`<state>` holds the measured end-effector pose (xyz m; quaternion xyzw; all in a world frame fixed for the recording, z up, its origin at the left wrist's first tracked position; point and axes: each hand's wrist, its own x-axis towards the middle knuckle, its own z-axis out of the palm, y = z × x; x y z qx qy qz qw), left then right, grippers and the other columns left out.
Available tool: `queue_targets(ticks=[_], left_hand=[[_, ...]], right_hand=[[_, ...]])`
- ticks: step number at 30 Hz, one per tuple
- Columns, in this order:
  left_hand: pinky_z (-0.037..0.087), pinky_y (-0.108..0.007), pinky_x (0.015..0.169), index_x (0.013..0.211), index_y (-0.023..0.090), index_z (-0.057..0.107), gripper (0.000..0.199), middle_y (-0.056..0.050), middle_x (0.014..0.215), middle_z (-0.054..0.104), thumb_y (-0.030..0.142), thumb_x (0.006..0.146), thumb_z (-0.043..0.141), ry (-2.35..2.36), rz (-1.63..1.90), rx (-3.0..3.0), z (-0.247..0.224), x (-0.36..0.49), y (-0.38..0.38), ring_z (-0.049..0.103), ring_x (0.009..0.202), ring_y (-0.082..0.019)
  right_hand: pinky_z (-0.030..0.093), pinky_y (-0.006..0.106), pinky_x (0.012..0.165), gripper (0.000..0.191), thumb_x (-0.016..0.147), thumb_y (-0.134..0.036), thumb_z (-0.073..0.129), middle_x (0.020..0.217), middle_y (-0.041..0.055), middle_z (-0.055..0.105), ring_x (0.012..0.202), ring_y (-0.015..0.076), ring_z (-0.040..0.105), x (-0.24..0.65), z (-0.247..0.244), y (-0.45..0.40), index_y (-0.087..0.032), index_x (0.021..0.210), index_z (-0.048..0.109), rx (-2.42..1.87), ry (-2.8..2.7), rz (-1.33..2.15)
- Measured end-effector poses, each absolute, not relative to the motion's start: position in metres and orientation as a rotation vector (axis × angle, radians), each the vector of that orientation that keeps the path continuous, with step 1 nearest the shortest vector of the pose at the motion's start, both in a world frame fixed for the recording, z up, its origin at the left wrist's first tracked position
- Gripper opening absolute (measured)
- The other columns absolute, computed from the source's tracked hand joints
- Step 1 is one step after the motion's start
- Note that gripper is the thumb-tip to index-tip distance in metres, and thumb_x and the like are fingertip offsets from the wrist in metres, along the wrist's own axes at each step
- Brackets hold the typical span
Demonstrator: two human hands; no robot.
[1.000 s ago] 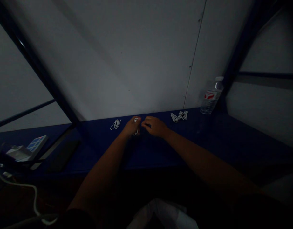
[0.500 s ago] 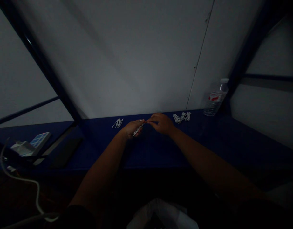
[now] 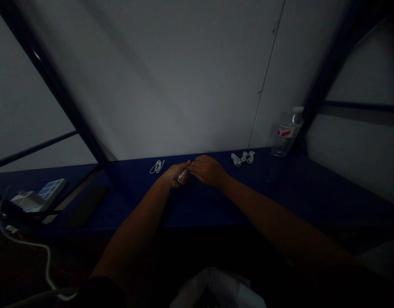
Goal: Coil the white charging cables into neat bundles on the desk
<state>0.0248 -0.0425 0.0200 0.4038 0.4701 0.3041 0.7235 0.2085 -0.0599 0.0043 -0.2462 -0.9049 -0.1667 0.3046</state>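
My left hand (image 3: 175, 174) is closed around a bundled white cable (image 3: 182, 175), whose loops show between the thumb and fingers. Against it, my right hand (image 3: 207, 170) has its fingers pressed together at the bundle's far end, and its fingertips partly hide what they grip. To the left on the blue table lies another coiled white cable (image 3: 157, 166). Right of my hands sit several small tied white cable bundles (image 3: 242, 158), close together near the wall.
A clear plastic bottle (image 3: 286, 132) stands upright at the back right. A dark flat object (image 3: 87, 206) lies at the left, beside a white box with blue squares (image 3: 52, 189) beyond the blue frame post (image 3: 64, 94). A loose white cord (image 3: 48, 261) hangs at lower left.
My right hand has moved slightly left and closer to my left hand, its fingers now covering the end of the bundle. The view has shifted a little.
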Motion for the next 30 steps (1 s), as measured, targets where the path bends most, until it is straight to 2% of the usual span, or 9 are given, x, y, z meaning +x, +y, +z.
queue_targets(ticks=[7, 11, 14, 16, 19, 23, 26, 30], left_hand=[[0.025, -0.016, 0.034, 0.068, 0.015, 0.051, 0.043, 0.003, 0.048, 0.046, 0.051, 0.09, 0.056, 1.092, 0.698, 1.003, 0.013, 0.028, -0.043, 0.036, 0.033, -0.004], [0.035, -0.021, 0.041, 0.076, 0.015, 0.056, 0.046, 0.002, 0.051, 0.051, 0.06, 0.086, 0.058, 1.146, 0.81, 1.306, 0.006, 0.031, -0.043, 0.046, 0.04, -0.009], [0.043, -0.024, 0.05, 0.08, 0.013, 0.061, 0.05, -0.002, 0.058, 0.058, 0.063, 0.083, 0.059, 1.123, 0.798, 1.528, 0.004, 0.028, -0.04, 0.054, 0.049, -0.012], [0.048, -0.026, 0.061, 0.087, 0.011, 0.065, 0.047, -0.005, 0.071, 0.066, 0.058, 0.08, 0.066, 1.059, 0.792, 1.65, 0.004, 0.024, -0.036, 0.061, 0.062, -0.014], [0.05, -0.034, 0.086, 0.106, 0.011, 0.067, 0.043, -0.011, 0.102, 0.07, 0.044, 0.078, 0.073, 0.912, 0.836, 1.819, 0.005, 0.02, -0.032, 0.065, 0.094, -0.021], [0.037, -0.046, 0.109, 0.123, 0.019, 0.065, 0.047, -0.013, 0.136, 0.056, 0.028, 0.078, 0.072, 0.848, 1.015, 2.119, 0.009, 0.017, -0.031, 0.048, 0.129, -0.028], [0.029, -0.047, 0.116, 0.113, 0.024, 0.072, 0.036, -0.007, 0.153, 0.038, 0.017, 0.078, 0.066, 0.801, 0.965, 2.299, 0.01, 0.014, -0.032, 0.036, 0.141, -0.029], [0.023, -0.049, 0.12, 0.096, 0.023, 0.078, 0.036, -0.001, 0.157, 0.034, 0.005, 0.073, 0.057, 0.905, 0.826, 2.403, 0.006, 0.009, -0.028, 0.034, 0.142, -0.029]], right_hand=[[0.045, 0.036, 0.083, 0.026, 0.092, -0.013, 0.047, 0.101, 0.0126, 0.069, 0.093, 0.0238, 0.058, 0.207, 0.0, -0.061, -0.013, 0.108, 0.068, -0.702, -2.448, -0.449], [0.046, 0.035, 0.085, 0.023, 0.089, -0.014, 0.052, 0.104, 0.0122, 0.069, 0.095, 0.0232, 0.06, 0.203, -0.006, -0.06, -0.014, 0.104, 0.069, -0.771, -2.372, -0.258], [0.047, 0.032, 0.081, 0.015, 0.088, -0.017, 0.056, 0.094, 0.0097, 0.07, 0.087, 0.0208, 0.062, 0.202, -0.013, -0.054, -0.015, 0.092, 0.07, -0.882, -2.207, -0.026], [0.046, 0.03, 0.076, 0.013, 0.086, -0.019, 0.058, 0.088, 0.0079, 0.07, 0.08, 0.0185, 0.062, 0.203, -0.016, -0.049, -0.016, 0.087, 0.071, -0.939, -2.101, 0.11], [0.045, 0.027, 0.071, 0.012, 0.085, -0.021, 0.06, 0.086, 0.0063, 0.071, 0.076, 0.0164, 0.062, 0.207, -0.018, -0.041, -0.016, 0.086, 0.071, -0.986, -1.978, 0.271], [0.044, 0.027, 0.066, 0.014, 0.083, -0.025, 0.062, 0.079, 0.0046, 0.071, 0.07, 0.0157, 0.062, 0.213, -0.018, -0.033, -0.016, 0.081, 0.071, -1.079, -1.86, 0.467], [0.044, 0.026, 0.066, 0.017, 0.083, -0.029, 0.061, 0.077, 0.0042, 0.071, 0.07, 0.016, 0.062, 0.217, -0.018, -0.027, -0.016, 0.079, 0.07, -1.074, -1.781, 0.604], [0.043, 0.025, 0.062, 0.02, 0.08, -0.033, 0.061, 0.071, 0.0025, 0.067, 0.065, 0.0145, 0.059, 0.221, -0.018, -0.023, -0.015, 0.078, 0.068, -1.025, -1.699, 0.718]])
